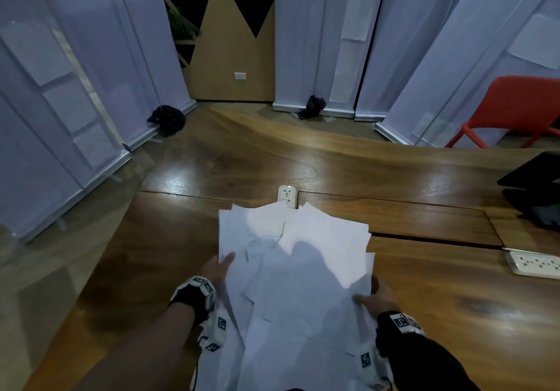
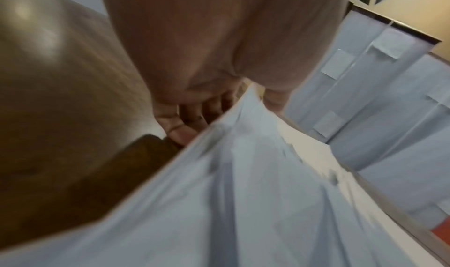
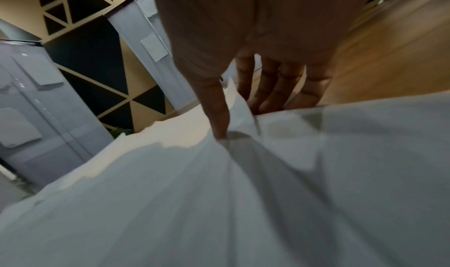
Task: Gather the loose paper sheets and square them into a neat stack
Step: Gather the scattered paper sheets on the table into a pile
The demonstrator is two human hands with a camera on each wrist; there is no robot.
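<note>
A ragged bundle of white paper sheets (image 1: pixel 297 272) is lifted over the wooden table (image 1: pixel 424 299), the sheets fanned out and overlapping at odd angles. My left hand (image 1: pixel 219 268) holds the bundle's left edge, thumb on top and fingers (image 2: pixel 180 128) underneath. My right hand (image 1: pixel 374 295) grips the right edge, its thumb (image 3: pixel 219 115) pressing down on the paper sheets (image 3: pixel 219 194) and the fingers (image 3: pixel 280 86) beneath them. In the left wrist view the paper sheets (image 2: pixel 243 203) fill the lower half, blurred.
A white socket (image 1: pixel 286 196) is set into the table just beyond the sheets. A white power strip (image 1: pixel 533 265) lies at the right, with a black device (image 1: pixel 533 190) behind it. A red chair (image 1: pixel 512 108) and white roll-up banners (image 1: pixel 318 42) stand past the table.
</note>
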